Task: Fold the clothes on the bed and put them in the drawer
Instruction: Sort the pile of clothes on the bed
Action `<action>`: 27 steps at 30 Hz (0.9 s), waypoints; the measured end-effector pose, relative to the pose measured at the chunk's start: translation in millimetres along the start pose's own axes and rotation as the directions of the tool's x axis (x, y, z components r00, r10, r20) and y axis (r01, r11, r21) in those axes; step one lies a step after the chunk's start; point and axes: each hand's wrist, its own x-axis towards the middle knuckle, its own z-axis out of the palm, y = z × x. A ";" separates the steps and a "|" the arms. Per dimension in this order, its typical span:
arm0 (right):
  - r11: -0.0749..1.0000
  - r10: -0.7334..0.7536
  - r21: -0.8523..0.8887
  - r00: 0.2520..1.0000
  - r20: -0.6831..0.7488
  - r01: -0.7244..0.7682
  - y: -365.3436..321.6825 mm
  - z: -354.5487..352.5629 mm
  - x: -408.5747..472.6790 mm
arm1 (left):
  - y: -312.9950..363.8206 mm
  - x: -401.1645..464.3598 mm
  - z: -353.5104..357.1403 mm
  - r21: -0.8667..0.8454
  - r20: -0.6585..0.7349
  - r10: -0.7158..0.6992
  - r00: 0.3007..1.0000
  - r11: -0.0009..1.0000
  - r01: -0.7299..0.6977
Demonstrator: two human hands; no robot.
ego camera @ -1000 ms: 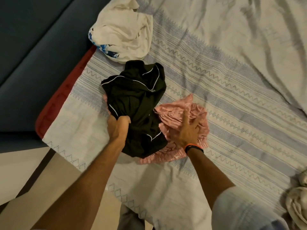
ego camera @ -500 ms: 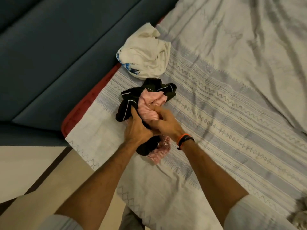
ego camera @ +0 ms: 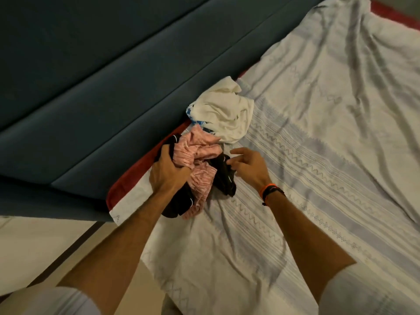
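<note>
Near the bed's left edge, the left hand (ego camera: 167, 173) grips a bunched bundle of a pink garment (ego camera: 200, 153) and a black garment (ego camera: 223, 176), fingers curled round the cloth; the right hand (ego camera: 248, 168) sits just beside the bundle, fingers loosely bent, fingertips at the black fabric, though whether they pinch it I cannot tell; a crumpled white garment (ego camera: 223, 111) lies on the striped bedsheet (ego camera: 318, 155) touching the bundle's far side.

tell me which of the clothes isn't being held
The white garment, lying alone by the bed's edge. The left hand grips the pink garment and black garment together.
</note>
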 end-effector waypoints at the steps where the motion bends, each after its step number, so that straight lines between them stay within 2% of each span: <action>1: 1.000 0.008 -0.029 1.000 -0.006 -0.009 -0.3 2.4 4.5 | 1.5 4.7 -3.6 -0.008 -0.007 0.009 1.000 1.000 -0.009; 8: 0.977 -0.016 -0.212 0.992 -0.128 -0.012 -24.4 27.8 78.1 | 5.0 71.3 -9.3 -0.013 -0.129 0.029 0.991 0.999 -0.031; 9: 0.971 0.008 -0.235 0.990 -0.140 -0.041 -26.8 44.8 112.6 | -6.5 105.8 -4.9 0.007 -0.121 0.002 0.993 1.000 -0.001; 11: 0.964 0.017 -0.262 0.990 -0.137 -0.053 -31.4 47.3 124.0 | -8.2 109.9 -3.0 0.043 -0.085 -0.049 0.995 0.998 0.053; 13: 0.947 0.019 -0.313 0.987 -0.161 -0.070 -32.9 68.1 169.3 | -23.2 150.8 8.8 0.095 -0.042 -0.086 0.995 0.991 0.089; 18: 0.805 -0.060 -0.592 0.987 -0.150 -0.041 -28.4 95.0 237.7 | -39.9 199.3 35.6 0.143 0.028 -0.070 0.997 0.988 0.065; 21: 0.762 -0.032 -0.644 0.989 -0.143 -0.069 -23.3 105.3 269.9 | -42.0 217.0 45.4 0.125 0.058 -0.063 0.996 0.991 0.055; 23: 0.695 -0.070 -0.714 0.981 -0.184 -0.084 -23.1 105.0 280.7 | -39.6 220.5 45.9 0.104 0.065 -0.049 0.997 0.994 0.042; 27: 0.738 -0.084 -0.674 0.988 -0.127 -0.024 -16.5 106.5 296.4 | -56.1 228.0 50.5 0.099 0.084 -0.085 0.993 0.992 0.077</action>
